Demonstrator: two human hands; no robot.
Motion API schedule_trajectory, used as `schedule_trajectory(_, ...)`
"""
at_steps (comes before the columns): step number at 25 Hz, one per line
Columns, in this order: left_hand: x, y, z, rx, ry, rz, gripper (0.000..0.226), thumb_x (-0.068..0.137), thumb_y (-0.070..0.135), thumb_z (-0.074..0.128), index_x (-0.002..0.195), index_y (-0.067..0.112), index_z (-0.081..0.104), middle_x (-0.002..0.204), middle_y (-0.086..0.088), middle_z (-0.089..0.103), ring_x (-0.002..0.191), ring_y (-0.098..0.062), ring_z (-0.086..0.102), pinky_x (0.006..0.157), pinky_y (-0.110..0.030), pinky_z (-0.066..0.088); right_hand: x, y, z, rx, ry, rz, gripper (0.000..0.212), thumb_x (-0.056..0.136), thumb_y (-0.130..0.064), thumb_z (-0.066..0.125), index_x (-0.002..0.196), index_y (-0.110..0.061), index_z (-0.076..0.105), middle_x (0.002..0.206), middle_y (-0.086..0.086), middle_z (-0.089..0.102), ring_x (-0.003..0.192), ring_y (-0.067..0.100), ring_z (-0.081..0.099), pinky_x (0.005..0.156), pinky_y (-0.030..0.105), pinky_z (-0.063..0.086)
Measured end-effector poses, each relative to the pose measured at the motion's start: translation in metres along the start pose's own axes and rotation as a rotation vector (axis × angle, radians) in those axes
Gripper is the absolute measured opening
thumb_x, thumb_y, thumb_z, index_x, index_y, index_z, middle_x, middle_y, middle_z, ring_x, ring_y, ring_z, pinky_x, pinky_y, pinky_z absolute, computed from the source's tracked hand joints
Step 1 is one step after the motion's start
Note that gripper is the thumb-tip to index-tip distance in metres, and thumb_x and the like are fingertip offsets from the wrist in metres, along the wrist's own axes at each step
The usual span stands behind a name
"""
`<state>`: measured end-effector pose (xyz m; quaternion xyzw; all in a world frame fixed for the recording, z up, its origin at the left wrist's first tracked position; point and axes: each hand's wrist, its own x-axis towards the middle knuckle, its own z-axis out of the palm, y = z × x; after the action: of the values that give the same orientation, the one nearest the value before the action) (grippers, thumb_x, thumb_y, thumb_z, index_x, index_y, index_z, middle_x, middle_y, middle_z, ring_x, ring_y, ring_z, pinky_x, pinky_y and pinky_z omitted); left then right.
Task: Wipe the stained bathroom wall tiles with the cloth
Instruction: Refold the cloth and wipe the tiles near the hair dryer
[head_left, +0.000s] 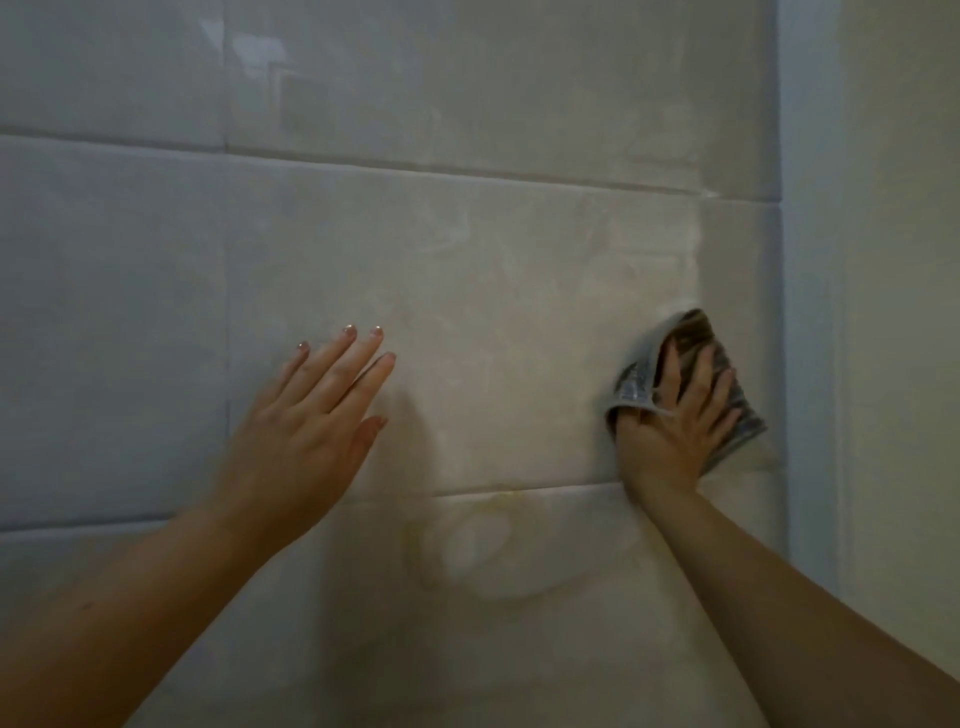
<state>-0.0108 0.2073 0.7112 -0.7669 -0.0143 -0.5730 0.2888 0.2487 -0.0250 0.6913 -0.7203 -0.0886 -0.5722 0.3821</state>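
We judge the soft, limp cloth (635, 385) best pinned flat: our right hand (675, 421) spreads over it up-right of the yellow stain (467, 545) on the wall tiles (519, 249), while our left hand (311, 415) lies open and empty up-left.

Left hand (311, 415) flat, fingers straight; right hand (670, 431) raised, fingers spread.
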Motion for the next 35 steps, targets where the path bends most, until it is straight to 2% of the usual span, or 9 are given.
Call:
schedule_trajectory(3, -0.024, -0.006, -0.002, -0.006, -0.028, -0.025, 0.051, 0.101, 0.031, 0.036, 0.146, 0.008, 0.043, 0.156, -0.012, 0.036, 0.146, -0.029, 0.029, 0.115, -0.054, 0.028, -0.050, -0.048, -0.001, -0.029, -0.013, -0.084, 0.072, 0.083, -0.051, 0.045, 0.149, -0.023, 0.035, 0.156, 0.017, 0.028, 0.143, 0.044, 0.024, 0.112, 0.066, 0.017)
schedule_trajectory(6, -0.045, -0.017, -0.009, 0.010, -0.053, -0.051, 0.050, 0.100, 0.029, 0.038, 0.146, 0.008, 0.043, 0.156, -0.012, 0.035, 0.147, -0.029, 0.027, 0.116, -0.052, 0.026, -0.093, -0.097, -0.006, -0.005, -0.061, -0.263, 0.084, 0.075, -0.059, 0.050, 0.149, -0.027, 0.030, 0.158, 0.015, 0.024, 0.145, 0.043, 0.016, 0.116, 0.062, 0.005)
schedule_trajectory(10, -0.060, -0.042, -0.023, 0.024, -0.033, -0.056, 0.049, 0.099, 0.025, 0.043, 0.144, 0.006, 0.046, 0.155, -0.014, 0.038, 0.146, -0.030, 0.029, 0.115, -0.054, 0.028, -0.072, -0.069, -0.004, 0.063, -0.020, -0.528, 0.063, 0.081, -0.047, 0.050, 0.142, -0.029, 0.045, 0.156, 0.011, 0.032, 0.144, 0.038, 0.023, 0.115, 0.062, 0.016)
schedule_trajectory(14, -0.085, -0.058, -0.033, 0.036, -0.047, -0.108, 0.050, 0.099, 0.027, 0.040, 0.144, 0.006, 0.046, 0.155, -0.014, 0.037, 0.146, -0.030, 0.028, 0.117, -0.051, 0.025, -0.065, -0.072, -0.004, 0.042, 0.022, 0.097, 0.066, 0.083, -0.043, 0.045, 0.146, -0.021, 0.039, 0.155, 0.017, 0.031, 0.141, 0.044, 0.027, 0.108, 0.068, 0.022)
schedule_trajectory(15, -0.093, -0.063, -0.035, 0.037, -0.061, -0.115, 0.050, 0.099, 0.026, 0.040, 0.144, 0.006, 0.045, 0.155, -0.013, 0.036, 0.146, -0.030, 0.028, 0.117, -0.051, 0.024, -0.076, -0.095, -0.005, 0.040, -0.001, 0.141, 0.072, 0.081, -0.046, 0.044, 0.147, -0.020, 0.036, 0.155, 0.019, 0.030, 0.141, 0.046, 0.026, 0.108, 0.070, 0.021)
schedule_trajectory(20, -0.110, -0.086, -0.046, 0.055, -0.085, -0.142, 0.050, 0.100, 0.027, 0.036, 0.145, 0.007, 0.044, 0.155, -0.013, 0.036, 0.146, -0.030, 0.029, 0.118, -0.050, 0.022, -0.136, -0.192, -0.009, 0.052, -0.124, -0.183, 0.091, 0.068, -0.065, 0.042, 0.149, -0.024, 0.031, 0.158, 0.018, 0.024, 0.144, 0.045, 0.018, 0.113, 0.067, 0.012)
schedule_trajectory(25, -0.117, -0.093, -0.042, 0.065, -0.064, -0.119, 0.049, 0.099, 0.023, 0.037, 0.144, 0.005, 0.045, 0.154, -0.015, 0.038, 0.145, -0.031, 0.031, 0.117, -0.051, 0.025, -0.176, -0.258, -0.010, 0.127, -0.068, -0.557, 0.074, 0.078, -0.053, 0.054, 0.146, -0.033, 0.035, 0.159, 0.011, 0.024, 0.145, 0.041, 0.017, 0.113, 0.066, 0.011)
schedule_trajectory(29, -0.113, -0.075, -0.028, 0.035, -0.049, -0.093, 0.049, 0.098, 0.022, 0.037, 0.142, 0.002, 0.047, 0.152, -0.019, 0.040, 0.142, -0.034, 0.035, 0.116, -0.052, 0.026, -0.166, -0.230, -0.015, 0.211, -0.088, -0.919, 0.064, 0.084, -0.054, 0.055, 0.145, -0.035, 0.043, 0.158, 0.005, 0.029, 0.147, 0.036, 0.018, 0.115, 0.064, 0.013)
schedule_trajectory(35, -0.077, -0.017, -0.006, -0.080, -0.012, -0.049, 0.046, 0.100, 0.020, 0.039, 0.144, 0.006, 0.046, 0.154, -0.015, 0.038, 0.145, -0.030, 0.031, 0.115, -0.054, 0.029, -0.110, -0.118, -0.012, 0.130, -0.020, -0.804, 0.063, 0.081, -0.048, 0.057, 0.141, -0.033, 0.048, 0.155, 0.008, 0.032, 0.145, 0.039, 0.022, 0.112, 0.066, 0.018)
